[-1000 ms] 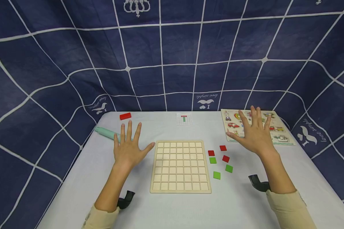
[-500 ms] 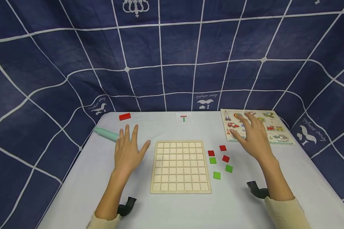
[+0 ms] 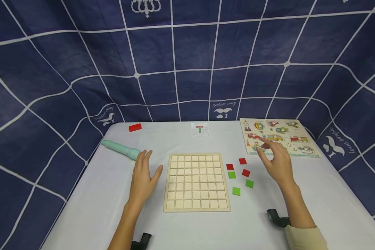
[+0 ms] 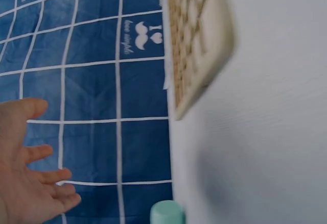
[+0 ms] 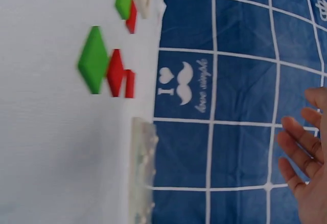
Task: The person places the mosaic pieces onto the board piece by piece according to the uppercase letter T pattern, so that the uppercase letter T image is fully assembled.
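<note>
A pale wooden grid board point(image 3: 197, 211) lies in the middle of the white table. My left hand point(image 3: 143, 180) hovers left of it, holding nothing, its fingers loosely extended and thumb apart. My right hand point(image 3: 278, 163) is above the table to the right, also holding nothing, fingers slightly bent. Between the board and my right hand lie several small square tiles, among them a red tile point(image 3: 246, 173) and a green tile point(image 3: 249, 183). In the right wrist view a green tile point(image 5: 93, 60) shows large, with my right hand point(image 5: 306, 152) at the edge.
Behind the board lies a small pattern card point(image 3: 200, 130) with a red and green T. A teal tube-shaped object point(image 3: 120, 148) and a red block point(image 3: 135, 127) are at the left. A picture puzzle board point(image 3: 297, 147) lies back right. A blue curtain point(image 3: 193, 52) hangs behind.
Both hands have drawn back toward the near edge and turned inward. Their spread fingers have come closer together and relaxed. The board and tiles have stayed in place.
</note>
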Available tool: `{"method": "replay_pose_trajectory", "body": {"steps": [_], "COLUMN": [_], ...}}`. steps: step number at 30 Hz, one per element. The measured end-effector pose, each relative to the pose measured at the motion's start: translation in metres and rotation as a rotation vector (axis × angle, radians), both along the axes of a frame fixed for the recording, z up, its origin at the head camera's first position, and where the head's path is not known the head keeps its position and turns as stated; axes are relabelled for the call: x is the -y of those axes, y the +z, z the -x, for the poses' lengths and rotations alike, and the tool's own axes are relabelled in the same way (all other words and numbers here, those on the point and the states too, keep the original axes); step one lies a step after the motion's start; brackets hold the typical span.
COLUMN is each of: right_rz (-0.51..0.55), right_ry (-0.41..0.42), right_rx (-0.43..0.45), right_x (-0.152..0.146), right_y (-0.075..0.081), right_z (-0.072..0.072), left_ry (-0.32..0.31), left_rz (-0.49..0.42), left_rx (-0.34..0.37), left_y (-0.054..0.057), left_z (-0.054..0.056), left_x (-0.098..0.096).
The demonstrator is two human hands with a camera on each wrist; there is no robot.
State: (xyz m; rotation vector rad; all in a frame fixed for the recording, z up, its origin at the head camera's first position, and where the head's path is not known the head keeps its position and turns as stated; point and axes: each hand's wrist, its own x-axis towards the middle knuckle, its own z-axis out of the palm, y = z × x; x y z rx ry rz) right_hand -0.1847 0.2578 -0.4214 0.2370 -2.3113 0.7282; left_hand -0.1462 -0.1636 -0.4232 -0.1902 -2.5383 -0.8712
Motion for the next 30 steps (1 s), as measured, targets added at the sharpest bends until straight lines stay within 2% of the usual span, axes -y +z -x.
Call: {"method": "replay_pose_trajectory", "body": {"steps": [4,6,11,13,19,30], "right_rz": [0.007,0.013,0.026,0.010,0.001,-0.018], "right_ry": [0.003,0.022,0.081,0.072,0.034,0.039], "right_rx": [-0.021,-0.012,0.039,0.068,0.157,0.317], "right_x": [-0.019,-0.021,-0.006,-0.005,-0.009,-0.017], "right_y": [-0.042,-0.049,-0.031,-0.032,-0.043,-0.073], "right_z": [0.017,0.018,0.000,-0.002,-0.001,0.006], "left_ry": [-0.044,-0.060,-0.112,-0.146,-0.232,-0.297], "left_rz": [-0.054,-0.047,-0.009,-0.011,-0.026,-0.016], "left_rx": [0.045,0.076,0.119,0.128,0.188,0.275], "left_y": [-0.015,-0.023,-0.037,-0.042,-0.058,-0.075], "left_z": [-0.002,-0.002,0.000,0.001,0.003,0.007], "left_x": [0.000,0.000,0.001,0.002,0.004,0.004]}}
